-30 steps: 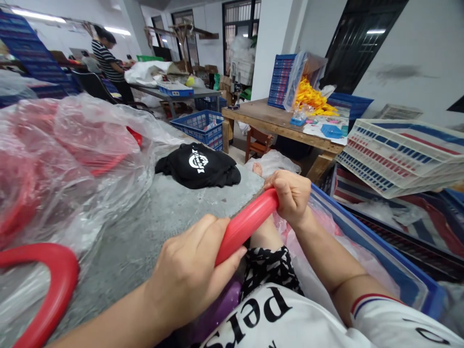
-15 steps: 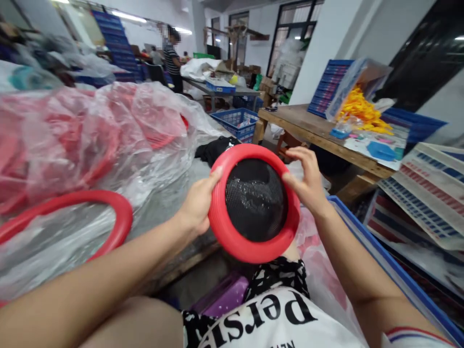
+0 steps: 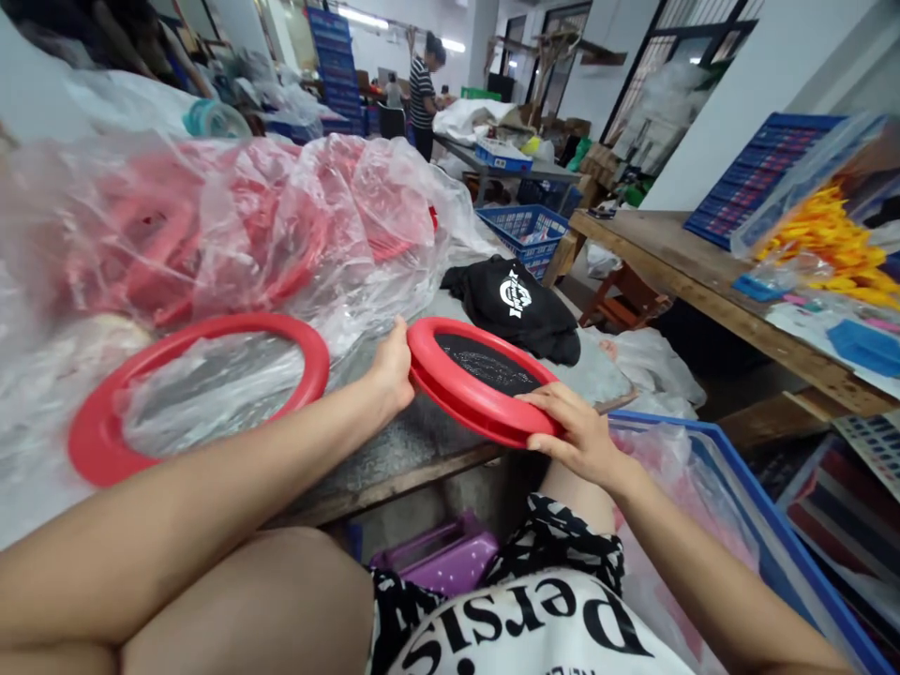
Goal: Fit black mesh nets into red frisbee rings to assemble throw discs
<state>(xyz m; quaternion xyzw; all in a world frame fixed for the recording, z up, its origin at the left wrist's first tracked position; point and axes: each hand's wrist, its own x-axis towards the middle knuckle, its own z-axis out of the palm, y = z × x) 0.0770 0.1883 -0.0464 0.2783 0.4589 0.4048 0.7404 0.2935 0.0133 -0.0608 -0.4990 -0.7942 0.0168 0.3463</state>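
Over the front edge of the table, a red ring with a black mesh centre (image 3: 468, 396) is held between both hands, tilted so its side rim shows. My left hand (image 3: 392, 367) grips the ring's left edge, its fingers mostly hidden. At the right edge, my right hand (image 3: 575, 429) has fingers on top of the rim and the thumb at its near side. To the left lies a larger red ring (image 3: 315, 361) on clear plastic, open in the middle. Behind it, several red pieces (image 3: 281, 220) sit under crumpled clear plastic.
A black cloth with a white print (image 3: 534, 309) lies beyond the ring. At right stands a blue-rimmed bin (image 3: 710, 441) with plastic-wrapped pink pieces. A wooden table (image 3: 653, 258) holds yellow parts (image 3: 830, 244). Below is a purple stool (image 3: 450, 561). A person (image 3: 423, 94) stands far back.
The ring has tipped from facing me to nearly flat, showing its side. My right hand has moved down from its upper right rim to the near right edge. The view has turned left.
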